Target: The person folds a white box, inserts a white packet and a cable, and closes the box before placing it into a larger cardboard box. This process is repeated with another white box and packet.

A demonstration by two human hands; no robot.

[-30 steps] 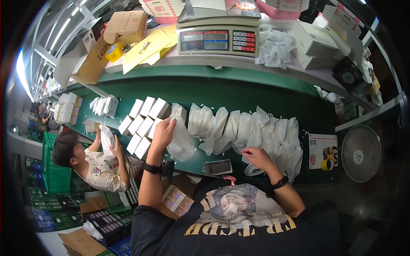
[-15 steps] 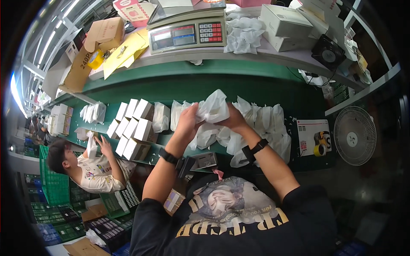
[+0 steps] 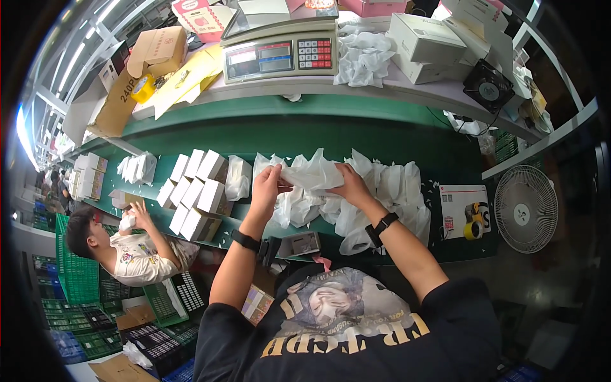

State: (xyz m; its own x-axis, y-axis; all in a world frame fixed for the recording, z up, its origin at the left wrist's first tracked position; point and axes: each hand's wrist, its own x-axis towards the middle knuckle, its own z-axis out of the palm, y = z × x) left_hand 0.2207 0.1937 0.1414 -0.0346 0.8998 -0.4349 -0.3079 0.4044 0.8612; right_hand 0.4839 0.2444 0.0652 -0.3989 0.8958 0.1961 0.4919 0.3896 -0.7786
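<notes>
Above green bench (image 3: 356,127), holding white plastic bag (image 3: 312,174) roughly level between left hand (image 3: 266,187) and right hand (image 3: 354,187), with left fingers closed on left end and right fingers on right end (cannot tell contents through plastic); over row of other white bags (image 3: 401,191), to right of white boxes (image 3: 181,191), on near side of scale (image 3: 280,58)

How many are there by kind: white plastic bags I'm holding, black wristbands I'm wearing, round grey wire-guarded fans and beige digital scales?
White plastic bag held: 1
Black wristbands worn: 2
Round grey wire-guarded fan: 1
Beige digital scale: 1
Total: 5
</notes>
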